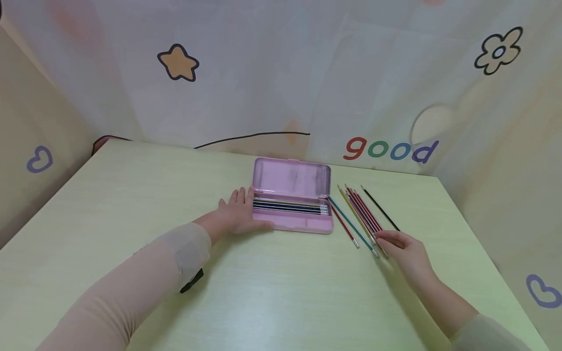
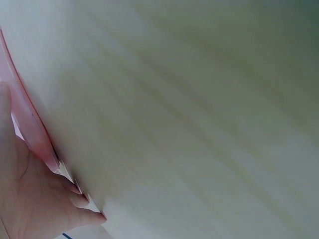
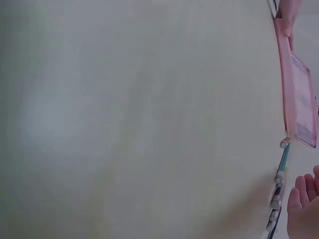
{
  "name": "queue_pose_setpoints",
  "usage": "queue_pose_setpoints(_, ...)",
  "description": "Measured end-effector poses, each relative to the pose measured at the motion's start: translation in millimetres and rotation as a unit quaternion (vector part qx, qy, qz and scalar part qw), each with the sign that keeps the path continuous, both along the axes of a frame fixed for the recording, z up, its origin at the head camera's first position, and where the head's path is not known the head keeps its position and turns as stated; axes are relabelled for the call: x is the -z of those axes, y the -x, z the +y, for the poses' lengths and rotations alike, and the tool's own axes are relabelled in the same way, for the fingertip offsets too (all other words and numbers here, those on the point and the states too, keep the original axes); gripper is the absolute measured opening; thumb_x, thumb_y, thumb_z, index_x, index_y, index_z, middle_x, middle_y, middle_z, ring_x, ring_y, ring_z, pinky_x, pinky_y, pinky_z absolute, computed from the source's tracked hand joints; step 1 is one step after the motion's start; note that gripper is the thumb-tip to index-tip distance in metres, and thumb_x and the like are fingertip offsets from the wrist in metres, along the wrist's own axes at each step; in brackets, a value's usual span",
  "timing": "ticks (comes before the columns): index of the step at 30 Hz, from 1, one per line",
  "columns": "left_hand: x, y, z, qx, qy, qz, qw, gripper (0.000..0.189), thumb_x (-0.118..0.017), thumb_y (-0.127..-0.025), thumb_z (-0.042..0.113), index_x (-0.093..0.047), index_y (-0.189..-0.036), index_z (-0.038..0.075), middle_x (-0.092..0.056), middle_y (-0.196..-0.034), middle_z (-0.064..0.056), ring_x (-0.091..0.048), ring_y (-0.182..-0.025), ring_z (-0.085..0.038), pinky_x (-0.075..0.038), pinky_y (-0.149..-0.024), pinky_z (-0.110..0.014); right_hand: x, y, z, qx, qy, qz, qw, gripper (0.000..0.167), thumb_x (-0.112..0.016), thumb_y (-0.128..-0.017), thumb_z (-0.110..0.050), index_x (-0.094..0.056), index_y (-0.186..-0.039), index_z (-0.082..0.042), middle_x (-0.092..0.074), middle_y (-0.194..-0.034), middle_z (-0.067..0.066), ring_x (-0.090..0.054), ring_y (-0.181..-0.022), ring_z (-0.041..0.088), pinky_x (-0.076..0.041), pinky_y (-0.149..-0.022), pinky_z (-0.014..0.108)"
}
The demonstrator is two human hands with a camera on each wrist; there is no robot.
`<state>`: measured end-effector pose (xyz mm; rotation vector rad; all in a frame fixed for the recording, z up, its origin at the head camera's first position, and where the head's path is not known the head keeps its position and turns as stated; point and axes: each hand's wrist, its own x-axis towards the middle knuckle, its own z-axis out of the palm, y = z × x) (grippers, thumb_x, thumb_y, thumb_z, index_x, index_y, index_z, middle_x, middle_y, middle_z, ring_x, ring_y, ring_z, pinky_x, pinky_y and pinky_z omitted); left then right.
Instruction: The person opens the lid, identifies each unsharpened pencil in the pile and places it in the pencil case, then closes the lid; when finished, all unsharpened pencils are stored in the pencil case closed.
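Observation:
An open pink pencil case (image 1: 303, 225) lies on the table with its lid raised at the back. Several dark pencils (image 1: 287, 207) and a yellowish one lie lengthwise inside. My left hand (image 1: 237, 213) rests against the case's left end, fingers spread and thumb along the front edge; the left wrist view shows the palm beside the pink wall. Right of the case lies a loose group of red-striped pencils (image 1: 362, 209). My right hand (image 1: 408, 251) is at their near ends, and its fingers (image 3: 302, 189) look loosely bent with nothing visible between them in the right wrist view.
A teal pencil (image 1: 353, 226) and a red pencil (image 1: 344, 225) slant out beside the case's right end. A black pencil (image 1: 379, 207) lies apart on the right. Behind the table (image 1: 263, 287) hangs a printed cloth (image 1: 263, 73).

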<state>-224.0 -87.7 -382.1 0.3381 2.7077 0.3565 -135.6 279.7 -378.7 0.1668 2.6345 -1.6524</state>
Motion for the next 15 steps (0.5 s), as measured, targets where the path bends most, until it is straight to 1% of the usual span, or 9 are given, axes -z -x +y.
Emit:
queue_pose_setpoints(4,1.0,0.0,0.3,-0.002,0.001,0.000,1.0000,0.117,-0.043,-0.075,0.079,0.010,-0.148,0.004,0.001,-0.153,-0.023,0.003,-0.139,-0.039,-0.006,-0.106,-0.061,5.6,-7.9,6,0.011,-0.033,-0.024,0.9991,0.041,-0.064,-0.090,-0.020,-0.057,-0.120,0.005,-0.066,-0.109,0.003,-0.055,-0.087,-0.009,-0.046,-0.075,0.011)
queue_pose_setpoints(7,2.4,0.4,0.0,-0.002,0.003,0.002,1.0000,0.118,-0.043,-0.075,0.079,0.010,-0.148,0.004,0.001,-0.153,-0.023,0.003,-0.139,-0.039,-0.006,-0.106,-0.061,9.9,-11.7,8,0.011,-0.066,-0.037,0.9971,0.039,-0.064,-0.090,-0.021,-0.058,-0.120,0.004,-0.065,-0.112,0.010,-0.054,-0.086,-0.011,-0.044,-0.075,0.009)
queue_pose_setpoints(12,3.7,0.9,-0.8,-0.002,0.000,0.003,1.0000,0.118,-0.043,-0.074,0.080,0.010,-0.148,0.004,0.001,-0.153,-0.024,0.003,-0.139,-0.039,-0.006,-0.106,-0.062,12.9,-14.3,5,0.011,-0.096,-0.022,0.9951,0.034,-0.065,-0.089,-0.016,-0.061,-0.116,0.004,-0.065,-0.112,0.014,-0.053,-0.085,-0.013,-0.042,-0.075,0.006)
queue_pose_setpoints(15,4.1,1.0,-1.0,-0.004,-0.003,0.001,1.0000,0.118,-0.043,-0.075,0.079,0.010,-0.148,0.004,0.001,-0.153,-0.024,0.003,-0.139,-0.039,-0.006,-0.106,-0.061,13.8,-15.3,3,0.011,-0.108,-0.006,0.9941,0.031,-0.066,-0.087,-0.013,-0.063,-0.113,0.005,-0.066,-0.109,0.016,-0.055,-0.083,-0.012,-0.043,-0.073,0.007)
